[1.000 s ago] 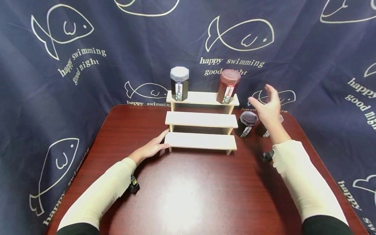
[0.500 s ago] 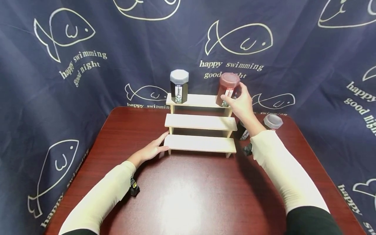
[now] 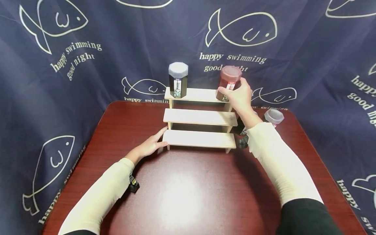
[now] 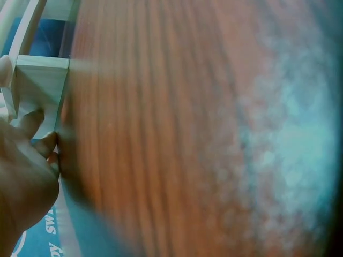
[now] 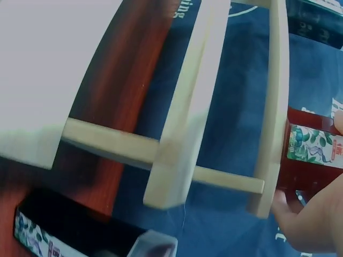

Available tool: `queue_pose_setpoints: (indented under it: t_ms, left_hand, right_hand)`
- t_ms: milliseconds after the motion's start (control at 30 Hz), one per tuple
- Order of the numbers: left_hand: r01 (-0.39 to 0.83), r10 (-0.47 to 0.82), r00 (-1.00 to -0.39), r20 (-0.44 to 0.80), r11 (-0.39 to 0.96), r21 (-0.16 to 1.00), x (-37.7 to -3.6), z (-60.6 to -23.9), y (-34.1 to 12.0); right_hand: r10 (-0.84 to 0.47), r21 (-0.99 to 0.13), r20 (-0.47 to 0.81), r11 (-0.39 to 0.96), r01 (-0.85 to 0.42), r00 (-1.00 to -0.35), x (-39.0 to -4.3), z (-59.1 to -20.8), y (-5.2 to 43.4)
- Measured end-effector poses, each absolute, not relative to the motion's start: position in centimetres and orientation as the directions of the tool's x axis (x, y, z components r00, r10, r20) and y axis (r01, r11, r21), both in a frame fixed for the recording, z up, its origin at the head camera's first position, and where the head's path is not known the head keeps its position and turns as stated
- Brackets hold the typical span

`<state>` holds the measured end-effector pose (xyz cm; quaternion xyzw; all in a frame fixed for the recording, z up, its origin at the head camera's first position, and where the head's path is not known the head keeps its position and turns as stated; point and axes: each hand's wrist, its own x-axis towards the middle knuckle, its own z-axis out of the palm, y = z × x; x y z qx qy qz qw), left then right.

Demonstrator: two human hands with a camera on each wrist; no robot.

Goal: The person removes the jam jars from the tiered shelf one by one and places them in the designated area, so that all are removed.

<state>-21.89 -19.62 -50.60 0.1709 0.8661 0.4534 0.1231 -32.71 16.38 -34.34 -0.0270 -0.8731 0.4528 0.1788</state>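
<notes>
A three-tier pale wooden shelf (image 3: 199, 117) stands on the table. On the right end of its top board is a red-brown octagonal jar (image 3: 230, 75) with a reddish lid. My right hand (image 3: 241, 97) grips this jar, thumb on the front and fingers round its right side. The right wrist view shows the labelled jar (image 5: 316, 144) at the board's end. My left hand (image 3: 148, 146) rests against the shelf's left side, with the thumb by the bottom board's front edge. In the left wrist view its fingers (image 4: 45, 144) touch the wooden side panel.
A dark jar with a whitish lid (image 3: 178, 81) occupies the top board's left end. Right of the shelf, a dark jar (image 3: 241, 127) is partly hidden by my forearm, and a clear-lidded jar (image 3: 274, 116) stands beyond. A blue fish-print curtain (image 3: 141, 42) surrounds the table.
My right hand has moved left from over the jars beside the shelf and taken hold of the red-brown jar on the top board. The left hand stays at the shelf's side.
</notes>
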Motion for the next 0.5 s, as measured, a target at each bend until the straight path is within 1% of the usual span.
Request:
queue_pose_setpoints:
  t_ms: [200, 500]
  left_hand:
    - [0.194, 0.415, -0.909, -0.045, 0.517, 0.834, -22.1, -50.3, -19.6]
    - [0.188, 0.416, -0.908, -0.050, 0.512, 0.838, -22.1, -50.6, -19.8]
  right_hand:
    - [0.222, -0.797, 0.309, 0.592, -0.124, -0.925, -31.8, -33.2, 17.7]
    - [0.217, -0.743, 0.324, 0.661, -0.106, -0.921, -30.3, -31.2, 19.8]
